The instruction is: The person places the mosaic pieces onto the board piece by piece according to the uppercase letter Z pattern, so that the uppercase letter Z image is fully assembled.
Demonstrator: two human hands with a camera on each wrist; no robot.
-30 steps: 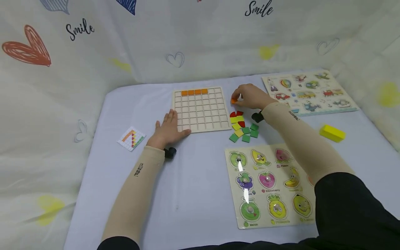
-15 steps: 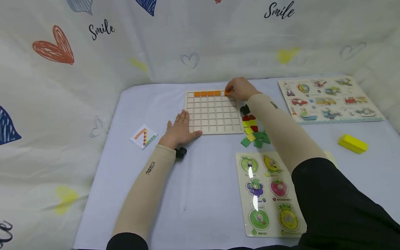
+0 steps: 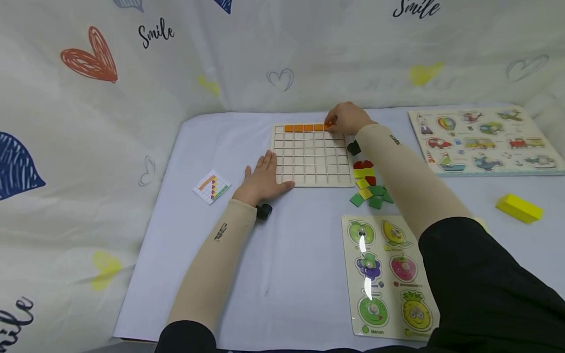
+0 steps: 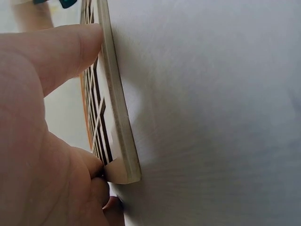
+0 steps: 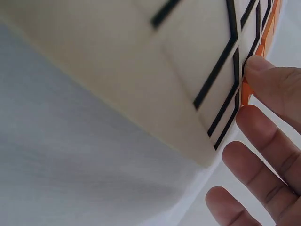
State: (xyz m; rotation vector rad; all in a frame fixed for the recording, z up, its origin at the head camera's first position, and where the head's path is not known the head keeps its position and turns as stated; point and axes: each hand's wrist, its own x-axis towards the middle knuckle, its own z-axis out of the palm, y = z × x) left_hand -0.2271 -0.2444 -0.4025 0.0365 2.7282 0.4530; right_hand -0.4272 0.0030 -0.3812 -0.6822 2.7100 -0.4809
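A pale wooden grid board (image 3: 309, 159) lies toward the far side of the table. Several orange square tiles (image 3: 304, 128) sit side by side in its top row. My right hand (image 3: 348, 119) is over the board's far right part, thumb and index finger pinching one orange tile (image 5: 246, 92) at the end of that row. The other fingers of this hand are spread apart in the right wrist view. My left hand (image 3: 261, 182) lies with straight fingers along the board's left edge, its thumb on the near edge; in the left wrist view the thumb (image 4: 70, 49) rests against the board's side.
Red, yellow and green tiles (image 3: 366, 189) lie loose right of the board. A small pattern card (image 3: 212, 187) is on the left. A fruit puzzle (image 3: 384, 255) lies in front, partly under my right arm. A vehicle puzzle (image 3: 490, 142) and yellow block (image 3: 520, 208) are at right.
My right hand has carried an orange tile from right of the board to its top row, against the other orange tiles. My left hand stays at the board's edge; the head view has shifted.
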